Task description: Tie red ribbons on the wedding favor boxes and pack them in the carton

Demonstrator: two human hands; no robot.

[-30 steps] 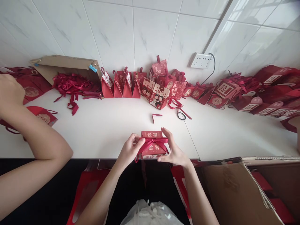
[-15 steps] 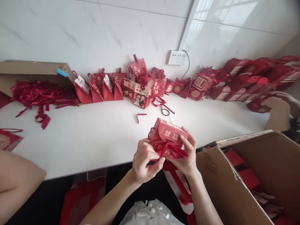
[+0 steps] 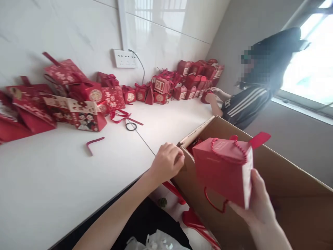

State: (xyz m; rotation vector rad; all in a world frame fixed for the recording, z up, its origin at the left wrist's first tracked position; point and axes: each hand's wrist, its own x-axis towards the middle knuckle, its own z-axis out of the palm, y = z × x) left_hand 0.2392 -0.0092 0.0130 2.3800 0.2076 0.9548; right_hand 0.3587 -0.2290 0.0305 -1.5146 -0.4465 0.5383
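My right hand (image 3: 262, 198) grips a red gift box (image 3: 221, 170) by its right side, over the open cardboard carton (image 3: 249, 146). Twisted red cord handles lie over the gift box's top and hang below it, and a red ribbon end (image 3: 260, 139) sticks out at the upper right. At the carton's near left corner is my left hand (image 3: 168, 161), its fingers loosely curled with nothing visible in them. Whether it touches the carton's edge, I cannot tell.
Decorated red boxes (image 3: 88, 119) line the wall along the white table (image 3: 65, 180). A ribbon scrap (image 3: 92, 142) and a black ring (image 3: 131, 126) lie on the tabletop. A co-worker (image 3: 247, 104) handles a red box at the far end. Red stool parts (image 3: 195, 222) show below.
The view has turned right. A gift box has moved from between both hands above the table edge to over the carton, in my right hand. My left hand has let go of its ribbon.
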